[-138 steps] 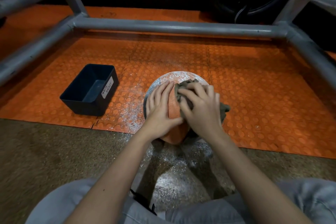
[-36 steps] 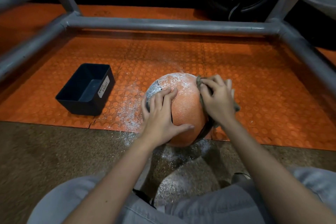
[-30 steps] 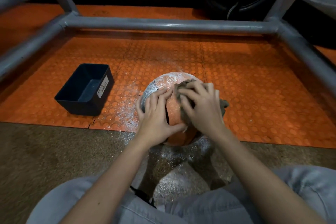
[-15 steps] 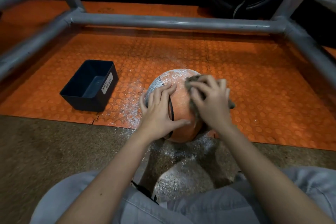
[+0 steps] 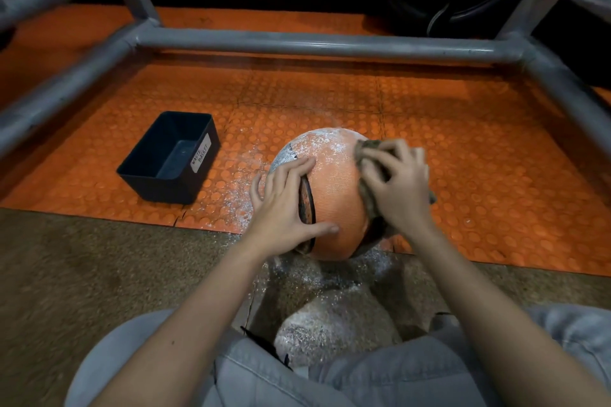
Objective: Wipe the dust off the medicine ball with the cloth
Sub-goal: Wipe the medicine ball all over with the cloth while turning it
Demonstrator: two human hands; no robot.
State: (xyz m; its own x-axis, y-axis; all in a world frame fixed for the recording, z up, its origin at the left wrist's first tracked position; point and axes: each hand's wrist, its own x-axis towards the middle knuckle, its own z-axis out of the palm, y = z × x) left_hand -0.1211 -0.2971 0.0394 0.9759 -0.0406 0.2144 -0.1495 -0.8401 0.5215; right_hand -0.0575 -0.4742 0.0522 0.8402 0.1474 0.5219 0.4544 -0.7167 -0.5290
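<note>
Dim indoor scene under warm light from overhead. The brightest area is the centre of the frame, where the orange mat (image 5: pixel 479 149) and the top of the medicine ball (image 5: pixel 334 175) glow. Brightness falls away to near black in the upper right corner. A soft shadow lies on the mat just below the horizontal metal bar (image 5: pixel 314 43) across the upper frame. White dust (image 5: pixel 317 337) on the floor at lower centre sparkles with glare. The right hand (image 5: pixel 400 188) and the cloth (image 5: pixel 367 149) are smeared by motion blur, while the left hand (image 5: pixel 284 208) is sharp. Wide-angle distortion bows the bars toward the edges.
</note>
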